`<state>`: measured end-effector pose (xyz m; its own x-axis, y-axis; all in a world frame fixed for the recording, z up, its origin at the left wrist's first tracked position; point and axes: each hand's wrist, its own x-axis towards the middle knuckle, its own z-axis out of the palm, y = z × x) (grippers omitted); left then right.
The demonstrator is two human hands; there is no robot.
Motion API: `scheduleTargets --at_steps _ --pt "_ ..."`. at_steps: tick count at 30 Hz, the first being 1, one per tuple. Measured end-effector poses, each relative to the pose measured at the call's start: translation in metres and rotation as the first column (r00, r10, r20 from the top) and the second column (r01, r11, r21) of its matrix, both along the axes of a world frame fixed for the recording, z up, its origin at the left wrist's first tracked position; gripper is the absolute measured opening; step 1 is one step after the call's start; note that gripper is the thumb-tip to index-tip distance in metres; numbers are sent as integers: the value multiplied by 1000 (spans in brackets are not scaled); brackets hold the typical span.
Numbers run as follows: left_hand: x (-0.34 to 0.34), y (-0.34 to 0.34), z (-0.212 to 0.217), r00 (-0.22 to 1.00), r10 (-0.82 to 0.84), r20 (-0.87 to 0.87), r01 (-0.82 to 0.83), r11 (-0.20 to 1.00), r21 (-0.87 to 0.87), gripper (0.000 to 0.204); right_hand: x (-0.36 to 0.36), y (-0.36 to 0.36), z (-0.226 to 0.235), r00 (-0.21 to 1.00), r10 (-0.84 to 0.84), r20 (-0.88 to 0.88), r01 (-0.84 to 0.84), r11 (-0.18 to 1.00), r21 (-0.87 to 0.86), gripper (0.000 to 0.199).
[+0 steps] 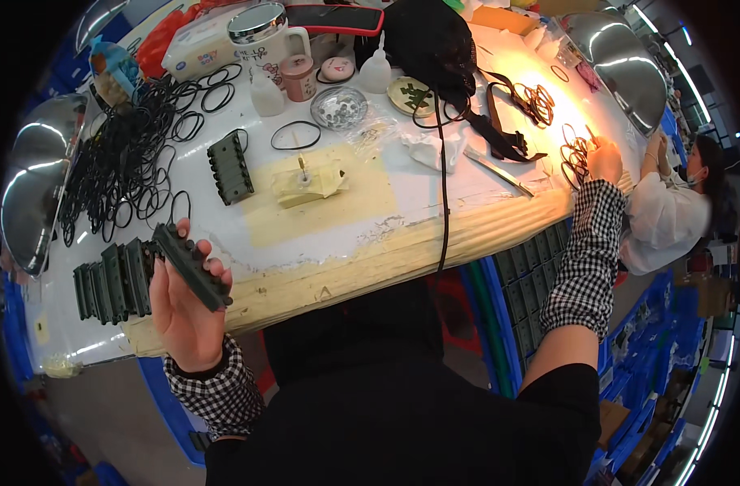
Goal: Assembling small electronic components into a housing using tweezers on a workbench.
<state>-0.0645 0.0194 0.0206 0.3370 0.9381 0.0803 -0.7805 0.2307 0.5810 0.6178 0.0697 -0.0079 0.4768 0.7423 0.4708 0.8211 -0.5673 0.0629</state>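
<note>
At bench edge, left hand (184, 312) clamps ridged black block (193, 266) mid-length; looks rigid, light; right hand (605, 159) among rubber rings (576, 154), grip unclear.

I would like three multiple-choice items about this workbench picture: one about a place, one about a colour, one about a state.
1. Where does the row of dark ridged blocks stand?
A. beside the left hand
B. under the right hand
C. on the metal cup

2. What colour are the loose rubber rings piled on the table's left?
A. white
B. black
C. red

3. What is the left hand doing?
A. lying flat and empty
B. holding a dark ridged block
C. gripping a cable

Answers:
1 A, the row stands at the table edge next to that hand.
2 B, the pile is black.
3 B, its fingers close around the block.
</note>
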Motion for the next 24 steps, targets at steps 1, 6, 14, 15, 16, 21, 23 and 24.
scheduleTargets --at_steps 1,6,14,15,16,21,23,24 --pt "1 -1 -1 1000 -25 9 25 999 32 51 2 4 2 999 18 -32 -19 999 -34 20" --pt "6 -14 1 912 197 -361 -228 973 -44 58 -19 10 5 993 81 87 -71 991 -112 20" --pt "26 -12 1 931 162 -327 -163 986 25 54 -32 -14 29 946 231 227 -249 967 51 20" --pt "30 -14 5 934 171 -315 -169 985 33 54 -48 -17 30 945 278 171 -301 945 128 19" --pt "33 -13 5 930 180 -320 -176 983 42 65 -68 -24 39 940 315 132 -336 920 201 18" --pt "39 -2 4 934 63 -351 -37 996 82 73 -215 -39 61 718 683 -138 -544 673 500 13" --pt "56 0 6 934 -19 -356 22 1000 4 73 -271 -52 70 579 749 -323 -584 657 477 14" --pt "63 0 7 952 -87 -293 83 996 -27 71 -294 -52 69 486 792 -370 -617 611 496 15"
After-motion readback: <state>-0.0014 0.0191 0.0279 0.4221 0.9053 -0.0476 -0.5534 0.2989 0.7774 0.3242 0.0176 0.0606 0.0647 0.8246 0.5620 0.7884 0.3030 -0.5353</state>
